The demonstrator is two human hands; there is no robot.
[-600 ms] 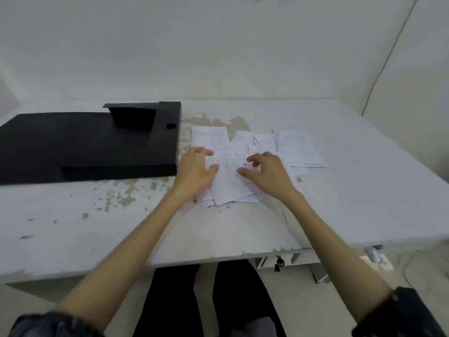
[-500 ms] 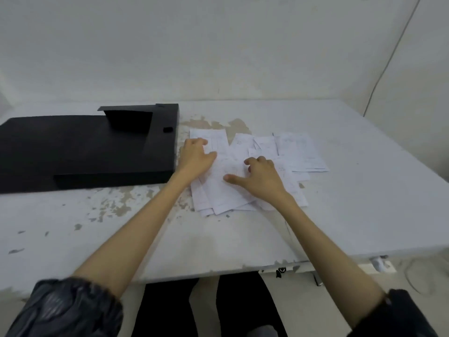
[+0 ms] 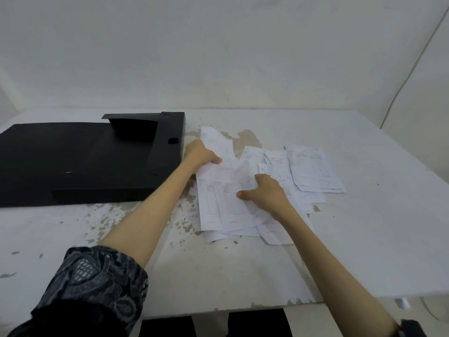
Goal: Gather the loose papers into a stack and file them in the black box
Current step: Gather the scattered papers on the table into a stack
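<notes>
Head view of a white-painted table [image 3: 364,239] whose coating is chipped and flaked, exposing tan patches near the centre and front left. The black box [image 3: 85,161], a flat, matte, rigid file case, lies open at left with one flap raised at its far edge. The loose papers [image 3: 228,205], thin white printed sheets with faint tabular text, lie overlapped and askew just right of the box; several more fan out toward the right. The left hand [image 3: 200,154] pinches the far-left edge of a sheet, thumb on top, lifting it into a curl. The right hand [image 3: 263,190] rests on the pile with fingers curled, bunching the top sheets. A dark patterned sleeve [image 3: 97,283] covers the left upper forearm.
</notes>
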